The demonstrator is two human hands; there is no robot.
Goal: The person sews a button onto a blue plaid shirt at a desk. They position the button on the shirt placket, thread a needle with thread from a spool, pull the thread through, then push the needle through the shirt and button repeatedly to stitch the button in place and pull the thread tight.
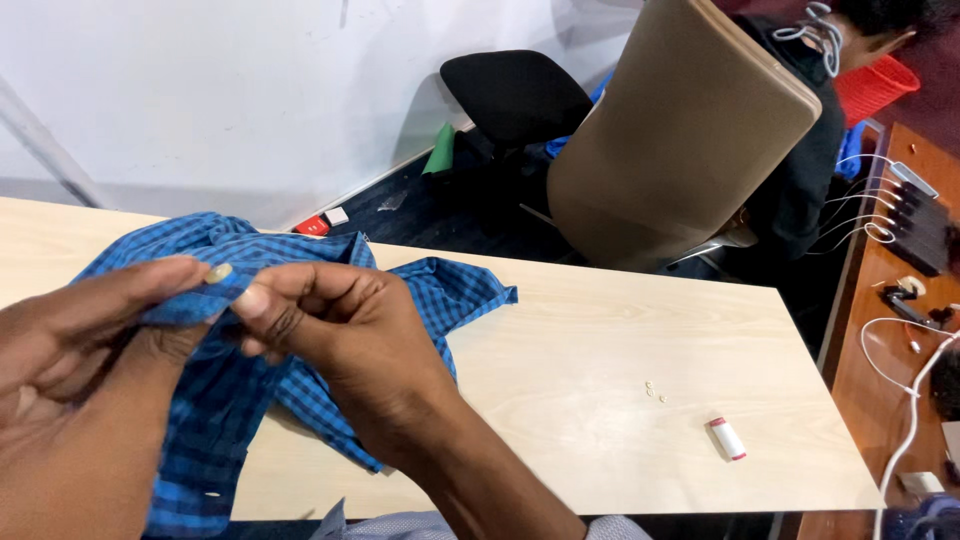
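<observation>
A blue and black checked shirt (pixel 430 285) lies bunched on the pale wooden table (pixel 620 330) at the left. My left hand (pixel 75 320) pinches a fold of the shirt, and a small pale button (pixel 218 272) shows at its fingertip. My right hand (pixel 330 335) grips the same fold just to the right, fingers curled and thumb pressed on the cloth. Both hands are raised above the table. No needle or thread can be made out between the fingers.
A small spool of thread (pixel 727 438) with red ends lies at the table's right front, and a few tiny buttons (pixel 654 391) sit left of it. Behind the table sits a person in a tan chair (pixel 680 130), beside a black chair (pixel 515 95). White cables (pixel 905 400) cross a brown desk at right.
</observation>
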